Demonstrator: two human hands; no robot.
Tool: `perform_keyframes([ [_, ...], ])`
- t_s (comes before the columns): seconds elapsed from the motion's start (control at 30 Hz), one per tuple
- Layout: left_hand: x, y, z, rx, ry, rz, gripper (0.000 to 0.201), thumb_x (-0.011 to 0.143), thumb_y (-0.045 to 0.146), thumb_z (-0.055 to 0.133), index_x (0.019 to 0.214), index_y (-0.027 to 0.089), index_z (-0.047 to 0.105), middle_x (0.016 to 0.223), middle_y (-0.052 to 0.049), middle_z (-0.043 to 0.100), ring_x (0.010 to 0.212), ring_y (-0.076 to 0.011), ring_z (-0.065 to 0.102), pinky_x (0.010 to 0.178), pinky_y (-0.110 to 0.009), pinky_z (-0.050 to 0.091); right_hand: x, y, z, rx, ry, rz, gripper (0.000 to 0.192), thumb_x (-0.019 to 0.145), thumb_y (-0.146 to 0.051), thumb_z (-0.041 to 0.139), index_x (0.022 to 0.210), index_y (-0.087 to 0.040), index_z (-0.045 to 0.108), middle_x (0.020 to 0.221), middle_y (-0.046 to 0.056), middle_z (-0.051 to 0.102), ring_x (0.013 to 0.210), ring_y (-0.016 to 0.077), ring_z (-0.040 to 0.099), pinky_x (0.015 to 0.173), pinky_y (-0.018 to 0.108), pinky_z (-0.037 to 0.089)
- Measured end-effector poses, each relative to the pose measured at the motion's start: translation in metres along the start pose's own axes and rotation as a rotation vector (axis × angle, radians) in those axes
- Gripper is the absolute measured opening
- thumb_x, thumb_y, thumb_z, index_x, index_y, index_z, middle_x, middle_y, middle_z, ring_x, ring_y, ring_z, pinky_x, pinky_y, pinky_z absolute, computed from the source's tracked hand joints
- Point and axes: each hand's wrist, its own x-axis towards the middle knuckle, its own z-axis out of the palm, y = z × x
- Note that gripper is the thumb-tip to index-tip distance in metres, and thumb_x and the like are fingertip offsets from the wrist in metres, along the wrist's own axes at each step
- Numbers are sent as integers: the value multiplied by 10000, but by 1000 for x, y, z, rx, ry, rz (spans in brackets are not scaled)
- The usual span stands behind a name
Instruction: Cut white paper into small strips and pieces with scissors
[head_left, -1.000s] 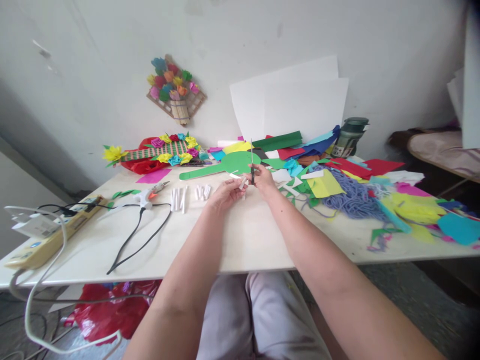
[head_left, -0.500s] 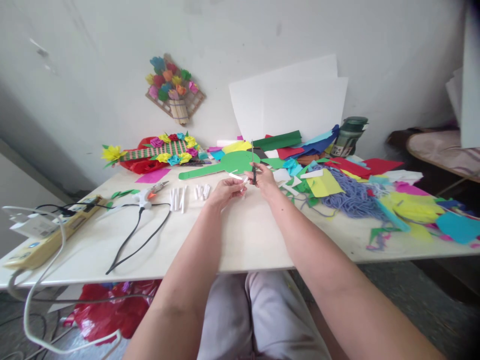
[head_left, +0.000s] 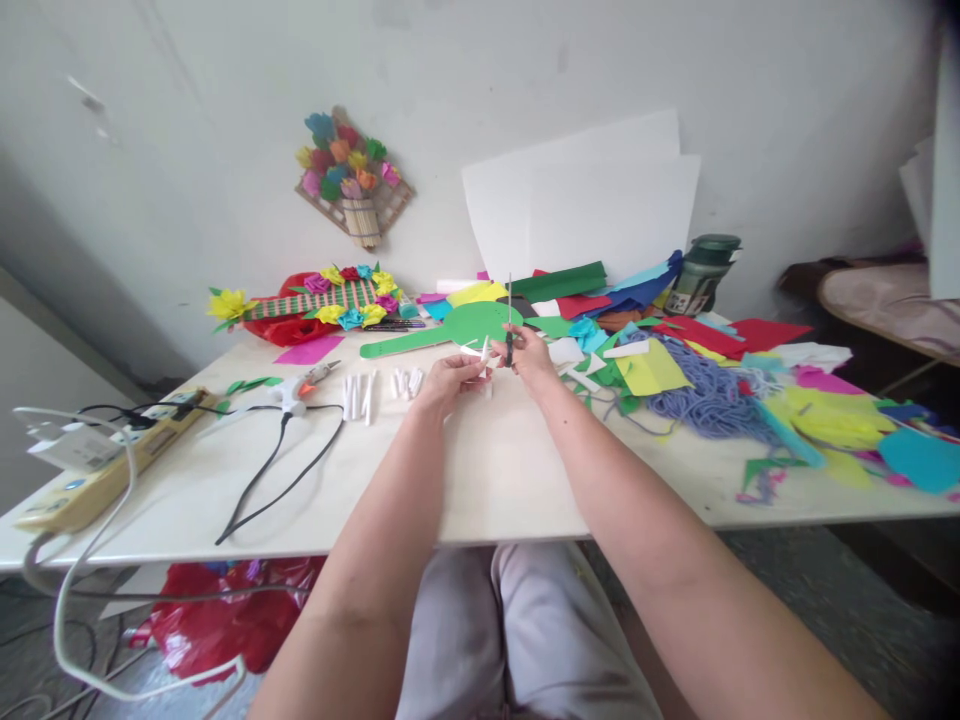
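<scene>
My left hand [head_left: 459,378] is closed on a small white paper roll [head_left: 485,350], which stands up at its fingertips. Just to the right, my right hand [head_left: 529,356] grips a pair of scissors [head_left: 510,335] by the dark handles, blades pointing up and away from me. The blades look closed and are apart from the roll. More short white paper rolls [head_left: 358,398] lie in two groups on the table [head_left: 495,470] left of my left hand. Behind both hands lies a green guitar-shaped cutout [head_left: 472,326].
A glue gun [head_left: 294,395] with a black cord and a power strip [head_left: 112,475] lie at left. Flower-decorated craft [head_left: 322,300] rests at the back left. Coloured paper scraps [head_left: 651,372], blue-purple yarn [head_left: 709,395] and a green bottle [head_left: 702,275] crowd the right.
The white roll in my left hand has turned from slanted to more upright. My right hand and the scissors have barely moved.
</scene>
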Motion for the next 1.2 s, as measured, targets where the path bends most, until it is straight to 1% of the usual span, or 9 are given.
perform_keyframes([
  [0.13,3,-1,-3,-145,113,27,281,553,279,781,743,126,642,688,-23,619,588,-79,562,561,-199,448,-5,-4,2,-58,-43,40,364,618,-260,725,905,-139,537,533,-51,587,370,51,476,380,168,372],
  [0.27,6,-3,-5,-225,150,44,280,543,276,787,727,134,631,617,13,568,540,-58,522,553,-196,434,-8,-4,4,-76,-91,56,341,607,-257,741,865,-142,550,514,-48,583,364,56,483,354,163,354],
  [0.47,6,-4,-4,-178,183,77,273,570,314,767,743,148,637,661,-4,608,601,-71,552,519,-175,363,-11,-2,11,-51,-167,88,347,589,-219,757,857,-134,553,535,-40,590,369,56,487,345,166,356],
  [0.63,8,-9,-3,-136,224,78,294,585,323,755,804,164,641,702,-9,613,607,-68,533,484,-163,305,-7,4,12,-24,-138,60,373,582,-227,756,875,-140,542,505,-63,562,368,58,489,316,148,304],
  [0.8,8,-9,0,-169,206,85,293,579,327,755,790,169,628,706,-11,609,635,-82,541,514,-171,331,-6,4,11,-19,-133,48,376,561,-206,756,863,-152,538,504,-73,556,370,54,479,358,163,370],
  [0.87,8,-6,0,-191,239,95,294,573,348,755,760,166,618,675,2,593,620,-78,536,521,-177,335,-6,4,11,-30,-149,40,390,541,-186,760,862,-156,540,522,-68,565,402,65,504,381,173,398],
  [1.0,9,-2,-4,-171,407,99,308,570,391,747,704,159,595,617,14,564,583,-71,520,515,-186,319,-7,7,14,-75,-236,2,413,496,-145,758,851,-158,547,567,-55,597,495,96,564,414,185,423],
  [1.07,9,-1,-7,-153,458,100,299,574,384,744,672,155,579,586,17,548,566,-72,509,503,-189,305,-8,8,15,-94,-273,4,418,488,-134,749,856,-153,551,568,-53,605,500,96,562,419,184,416],
  [1.2,10,-1,-9,-226,425,103,269,587,346,738,676,151,575,564,31,527,537,-61,485,486,-186,297,-11,3,13,-79,-282,69,413,505,-144,735,873,-153,547,524,-58,595,438,80,526,389,166,354],
])
